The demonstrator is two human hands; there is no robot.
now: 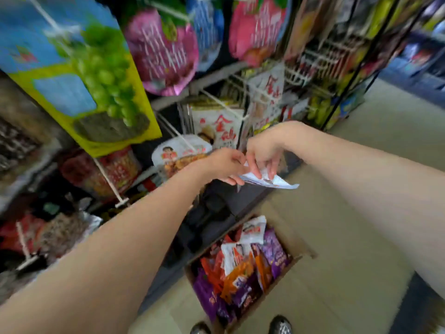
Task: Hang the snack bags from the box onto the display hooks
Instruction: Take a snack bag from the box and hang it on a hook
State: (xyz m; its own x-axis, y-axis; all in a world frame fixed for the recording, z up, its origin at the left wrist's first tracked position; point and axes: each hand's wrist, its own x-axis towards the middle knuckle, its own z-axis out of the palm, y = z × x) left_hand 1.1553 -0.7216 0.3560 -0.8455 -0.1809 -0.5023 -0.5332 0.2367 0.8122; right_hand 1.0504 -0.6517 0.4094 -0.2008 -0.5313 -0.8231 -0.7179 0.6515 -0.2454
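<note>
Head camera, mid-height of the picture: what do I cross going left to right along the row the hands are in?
Red snack bags on the rack → white snack bag on a hook → left hand → right hand, both hands holding a pale snack bag → bare floor.

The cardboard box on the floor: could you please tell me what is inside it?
The cardboard box holds a loose pile of snack bags: purple, orange, red and a few white ones. They fill it, so the bottom and any lower bags are hidden.
</note>
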